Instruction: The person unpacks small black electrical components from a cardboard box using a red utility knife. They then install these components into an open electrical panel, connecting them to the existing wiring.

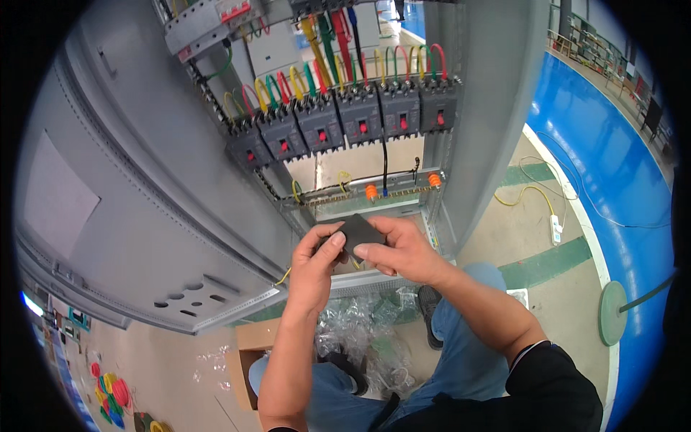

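Between my two hands is a flat dark grey plate (363, 232), tilted, with one corner pointing away from me. My left hand (317, 252) grips its left edge, thumb on top. My right hand (403, 248) pinches its right side, the thumb lying along the near edge. Behind the plate stands an open grey electrical cabinet (497, 137). A row of dark circuit breakers (360, 119) with red toggles spans it, with coloured wires looping above. Below them, a perforated busbar (403, 191) carries orange insulators (371, 192).
The cabinet door (144, 194) hangs open on the left. Clear plastic bags (389, 353) litter the floor between my legs, beside a cardboard box (248, 360). A white power strip (556, 230) lies at right, near a green round base (612, 313). Coloured wire coils (111, 396) lie lower left.
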Available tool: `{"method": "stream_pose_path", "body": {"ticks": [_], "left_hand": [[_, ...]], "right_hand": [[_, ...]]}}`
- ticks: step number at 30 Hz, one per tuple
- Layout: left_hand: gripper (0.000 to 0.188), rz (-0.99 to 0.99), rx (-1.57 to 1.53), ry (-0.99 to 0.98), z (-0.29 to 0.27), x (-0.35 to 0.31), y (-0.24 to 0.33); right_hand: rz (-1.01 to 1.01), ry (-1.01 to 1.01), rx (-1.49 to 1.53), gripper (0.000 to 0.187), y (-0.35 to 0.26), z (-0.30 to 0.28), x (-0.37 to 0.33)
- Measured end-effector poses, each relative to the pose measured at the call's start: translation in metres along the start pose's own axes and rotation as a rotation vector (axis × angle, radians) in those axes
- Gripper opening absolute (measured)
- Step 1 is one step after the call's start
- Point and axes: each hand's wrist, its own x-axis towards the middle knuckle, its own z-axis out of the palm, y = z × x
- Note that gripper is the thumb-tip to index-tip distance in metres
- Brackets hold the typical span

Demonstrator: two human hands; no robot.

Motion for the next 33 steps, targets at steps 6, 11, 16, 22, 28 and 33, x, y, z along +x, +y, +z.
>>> {"method": "stream_pose_path", "body": {"ticks": [6,11,16,22,28,33], "left_hand": [[0.020,-0.094,-0.153,-0.032,-0.011,0.005,0.003],[0.024,-0.179,-0.222,-0.050,-0.016,0.014,-0.005],[0.022,-0.185,-0.271,0.031,-0.020,0.020,-0.023],[0.028,-0.114,-0.329,-0.016,-0.014,0.023,-0.017],[0.034,-0.141,-0.272,0.012,-0.039,0.024,-0.030],[0.032,-0.160,-0.227,0.006,-0.041,0.023,-0.031]], "right_hand": [[-0.004,0.047,0.283,0.014,0.012,-0.008,0.013],[0.024,0.067,0.366,0.019,0.028,-0.013,0.023],[-0.139,0.077,-0.047,0.027,0.031,-0.003,0.024],[-0.313,0.276,-0.513,0.030,-0.014,-0.009,0.042],[-0.957,0.582,-0.872,0.040,-0.231,-0.031,0.164],[-1.040,0.676,-0.998,0.037,-0.324,-0.031,0.212]]}}
